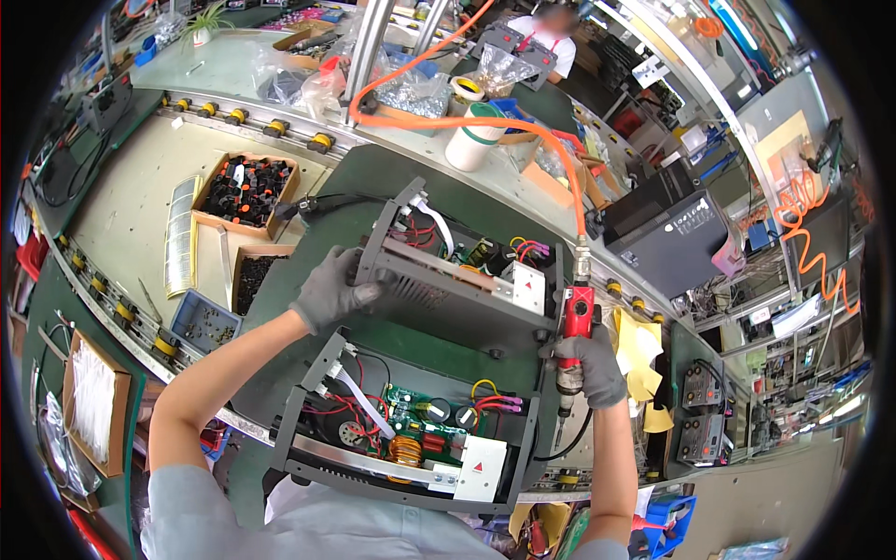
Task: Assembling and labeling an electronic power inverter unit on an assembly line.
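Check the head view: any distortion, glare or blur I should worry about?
Head view: strong fisheye, the roller track bending near the rim, corners black; head view: the light tube at upper right looks washed out; head view: red drill and nearer green circuit board read fairly crisp, the co-worker's head is blurred.

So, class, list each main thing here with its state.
Left hand: gripping the far unit
Right hand: closed around the red driver
Red driver: held, orange hose attached
Far unit: open, tilted
Near unit: open, insides exposed
Box of black-and-orange parts: open, filled
Blue tray: open, partly filled
Carton of white strips: open, filled
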The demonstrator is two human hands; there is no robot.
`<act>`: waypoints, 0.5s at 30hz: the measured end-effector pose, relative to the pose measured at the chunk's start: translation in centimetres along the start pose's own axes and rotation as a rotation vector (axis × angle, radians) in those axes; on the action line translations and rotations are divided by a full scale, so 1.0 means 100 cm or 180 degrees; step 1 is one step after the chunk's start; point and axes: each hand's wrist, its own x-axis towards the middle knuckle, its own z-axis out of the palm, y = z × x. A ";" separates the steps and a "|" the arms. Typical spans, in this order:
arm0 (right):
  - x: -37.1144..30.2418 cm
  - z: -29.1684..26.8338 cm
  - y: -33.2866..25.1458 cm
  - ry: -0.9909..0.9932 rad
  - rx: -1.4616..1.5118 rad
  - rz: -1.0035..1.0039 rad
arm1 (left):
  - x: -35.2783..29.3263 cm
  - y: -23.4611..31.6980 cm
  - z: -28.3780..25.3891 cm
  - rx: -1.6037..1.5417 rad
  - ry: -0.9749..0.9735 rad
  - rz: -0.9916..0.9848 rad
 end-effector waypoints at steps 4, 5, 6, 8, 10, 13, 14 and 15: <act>0.002 -0.005 -0.029 0.0073 0.0057 -0.0094 | 0.021 0.035 -0.026 -0.0210 -0.0049 -0.0825; 0.004 -0.008 -0.033 -0.0015 0.0203 -0.0561 | 0.025 0.042 -0.035 -0.0487 -0.0084 -0.0997; 0.009 -0.008 -0.035 -0.0035 0.0364 -0.0347 | 0.038 0.046 -0.045 -0.0417 -0.0365 -0.1287; 0.015 -0.007 -0.031 -0.0092 0.0136 -0.0038 | 0.054 0.050 -0.059 -0.0451 -0.0547 -0.1418; 0.014 -0.008 -0.024 -0.0198 0.0136 0.0150 | 0.058 0.047 -0.065 -0.0283 -0.0736 -0.1677; -0.011 -0.011 -0.020 0.0077 0.0578 -0.0221 | 0.028 0.034 -0.075 -0.0903 -0.0584 -0.1377; -0.026 -0.014 -0.023 0.0006 0.0661 -0.0217 | 0.010 0.027 -0.089 -0.1171 -0.0893 -0.1386; -0.044 -0.018 -0.027 -0.0006 0.0823 -0.0300 | -0.016 0.023 -0.094 -0.1277 -0.0697 -0.0994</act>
